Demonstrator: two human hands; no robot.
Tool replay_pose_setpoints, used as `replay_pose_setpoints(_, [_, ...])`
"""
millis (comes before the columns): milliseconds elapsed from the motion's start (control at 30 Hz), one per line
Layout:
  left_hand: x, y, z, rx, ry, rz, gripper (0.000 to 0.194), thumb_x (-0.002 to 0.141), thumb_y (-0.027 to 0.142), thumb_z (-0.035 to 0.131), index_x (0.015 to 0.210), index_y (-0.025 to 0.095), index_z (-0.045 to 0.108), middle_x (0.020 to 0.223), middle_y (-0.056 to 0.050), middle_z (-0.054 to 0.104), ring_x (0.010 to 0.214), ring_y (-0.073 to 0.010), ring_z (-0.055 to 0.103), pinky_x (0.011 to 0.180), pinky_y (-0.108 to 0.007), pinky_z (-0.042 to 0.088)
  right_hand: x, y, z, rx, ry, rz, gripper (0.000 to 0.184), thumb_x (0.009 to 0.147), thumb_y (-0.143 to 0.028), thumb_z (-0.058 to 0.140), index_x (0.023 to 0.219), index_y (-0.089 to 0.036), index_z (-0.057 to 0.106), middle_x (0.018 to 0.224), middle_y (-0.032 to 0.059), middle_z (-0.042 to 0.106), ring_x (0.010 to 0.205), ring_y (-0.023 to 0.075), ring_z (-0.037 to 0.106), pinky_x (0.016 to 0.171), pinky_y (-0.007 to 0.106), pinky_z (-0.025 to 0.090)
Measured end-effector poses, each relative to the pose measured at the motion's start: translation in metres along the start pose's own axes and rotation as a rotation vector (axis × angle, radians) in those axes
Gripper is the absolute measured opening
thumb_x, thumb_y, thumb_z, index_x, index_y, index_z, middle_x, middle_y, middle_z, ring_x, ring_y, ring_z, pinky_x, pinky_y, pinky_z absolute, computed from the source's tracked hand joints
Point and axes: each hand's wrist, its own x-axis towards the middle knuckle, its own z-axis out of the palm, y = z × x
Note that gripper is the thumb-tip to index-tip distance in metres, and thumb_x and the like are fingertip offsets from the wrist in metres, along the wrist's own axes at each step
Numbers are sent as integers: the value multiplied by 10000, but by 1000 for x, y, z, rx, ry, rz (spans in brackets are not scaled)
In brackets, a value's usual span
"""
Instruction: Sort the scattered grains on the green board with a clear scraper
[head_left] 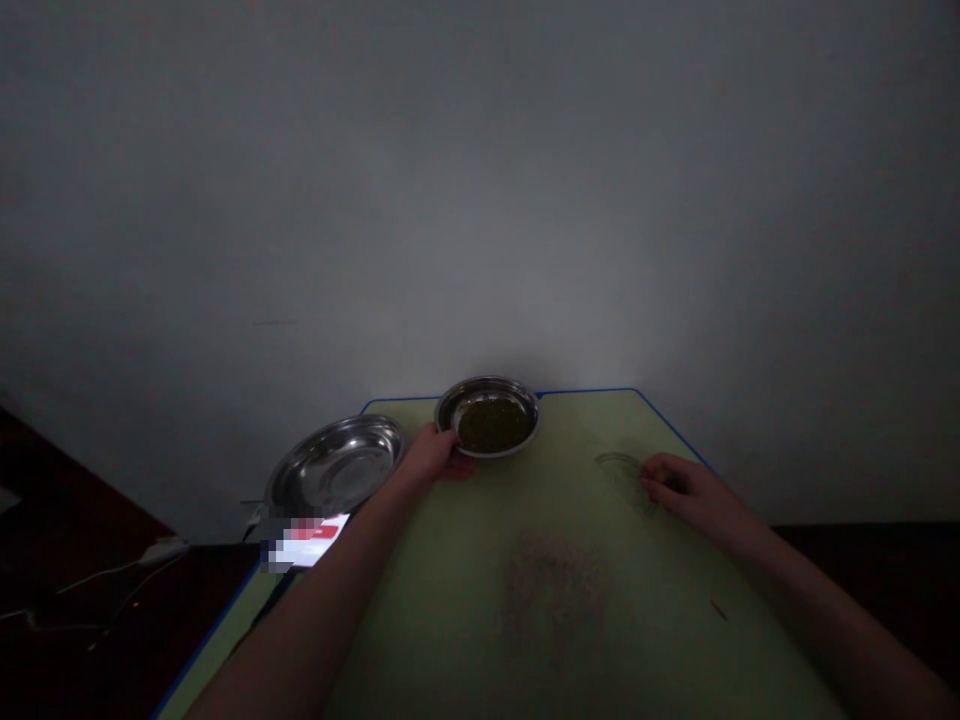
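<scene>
At the back of the table, my left hand [435, 455] is closed on the near left edge of a steel bowl [487, 452], thumb at the rim and fingers beneath. Dark green, fine-grained contents [495, 425] cover the bowl's bottom; I cannot tell what they are. On the right, my right hand [682, 485] pinches the edge of a clear, see-through piece with a curved rim [619, 458]. Its kind is too faint to make out. A larger steel basin [345, 470] stands to the left of my left hand, its visible inside shiny and bare.
A lit phone screen [319, 540], partly blurred out, lies by the basin. The green table [450, 620] has a blue edge and meets a grey wall [480, 200]. A pale, greyish patch [559, 585] marks its middle. White cables [112, 575] run at the left.
</scene>
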Motion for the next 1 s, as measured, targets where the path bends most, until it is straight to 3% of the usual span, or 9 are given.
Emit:
replay_pose_setpoints(300, [20,-8,20,-84,3,-144,191,968,179,433,1073,99,571,627,8,631,505,-121,616,560,-268,555,-2,5,2,58,45,40,263,716,-401,565,881,-207,634,578,-37,538,537,169,507,530,308,393])
replay_pose_setpoints(467, [28,5,56,-78,-80,-154,272,990,338,480,1111,116,581,790,-14,655,572,-107,615,556,-264,548,-4,0,-1,79,136,42,257,717,-405,560,876,-217,629,565,-45,530,538,166,515,543,307,410])
replay_pose_setpoints(633, [36,22,98,-69,-183,-133,287,970,361,524,1120,126,593,898,-39,663,674,-124,637,604,-281,558,-6,2,-11,86,297,77,224,768,-442,530,816,-227,573,576,-26,542,530,167,523,520,301,418])
replay_pose_setpoints(767, [40,27,118,-31,-231,-138,287,959,369,543,1100,126,603,928,-46,663,710,-132,641,627,-292,560,-8,2,-17,77,342,89,265,803,-489,502,729,-235,525,567,-17,529,514,159,501,498,292,408])
replay_pose_setpoints(900, [38,26,118,27,-280,-116,266,990,318,475,1070,100,604,834,-46,671,653,-126,643,622,-283,556,-10,0,-16,28,289,92,243,806,-460,511,714,-235,528,567,-14,530,524,160,502,509,292,402])
replay_pose_setpoints(1000, [24,26,97,100,-282,-56,316,994,317,420,1107,71,584,679,-47,656,545,-146,629,570,-284,537,-11,0,-14,-17,173,88,227,795,-440,522,716,-231,558,567,-11,553,535,167,530,525,297,417])
